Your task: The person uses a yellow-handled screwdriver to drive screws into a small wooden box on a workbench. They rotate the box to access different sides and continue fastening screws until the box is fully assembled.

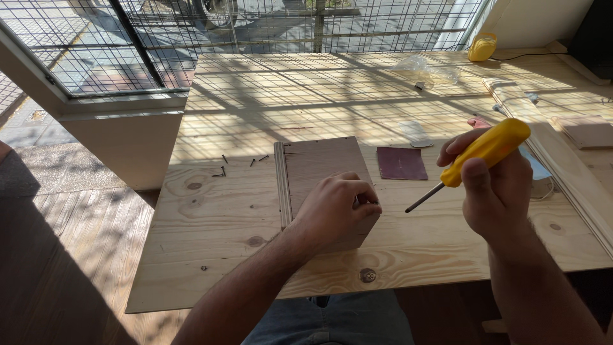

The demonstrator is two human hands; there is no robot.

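Left hand (337, 207) palm down, fingers curled; right hand (495, 185) fisted, raised.

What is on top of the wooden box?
The left hand rests on the wooden box, fingers curled at its right edge. Whatever the fingers pinch is hidden. The right hand holds a yellow screwdriver nearby.

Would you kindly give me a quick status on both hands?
Left hand pinching on wooden box. Right hand gripping screwdriver, tip clear of box. Loose screws beside.

screwdrivers (482, 155): 1 | wooden boxes (322, 172): 1 | sandpaper sheets (401, 163): 1 | loose screws (224, 171): about 5 | hands (337, 206): 2
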